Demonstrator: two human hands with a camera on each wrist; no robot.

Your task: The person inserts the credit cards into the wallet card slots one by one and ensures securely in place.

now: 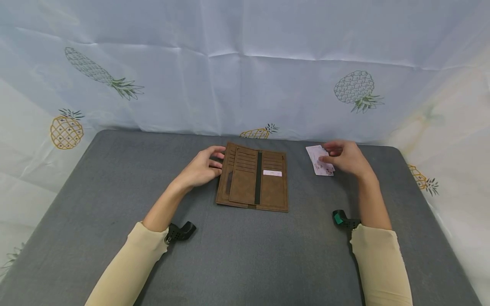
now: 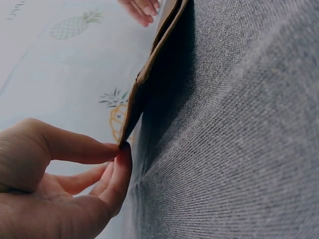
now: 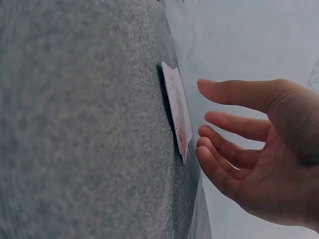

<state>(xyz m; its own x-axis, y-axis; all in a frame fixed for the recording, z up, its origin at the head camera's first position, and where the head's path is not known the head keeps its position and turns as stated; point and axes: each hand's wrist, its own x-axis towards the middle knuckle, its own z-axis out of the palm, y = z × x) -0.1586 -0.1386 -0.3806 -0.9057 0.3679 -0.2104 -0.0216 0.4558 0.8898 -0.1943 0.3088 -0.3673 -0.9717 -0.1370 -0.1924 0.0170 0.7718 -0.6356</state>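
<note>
A brown wallet [image 1: 243,182] lies spread open on the grey table, with rows of card slots and a pale card [image 1: 272,173] tucked into its right half. My left hand [image 1: 203,168] pinches the wallet's left edge between thumb and fingers; in the left wrist view that edge [image 2: 130,112] is raised off the cloth. To the right, a small stack of pinkish-white cards [image 1: 321,161] lies slightly fanned on the table. Over the stack hovers my right hand [image 1: 346,158]. In the right wrist view its fingers [image 3: 234,97] are loosely bent, apart from the cards, holding nothing.
A grey cloth covers the table [image 1: 260,250]. Behind it hangs a pale curtain [image 1: 245,93] printed with pineapples, meeting the table's back edge close beyond the wallet and cards. Black wrist cameras [image 1: 183,231] sit at both cuffs.
</note>
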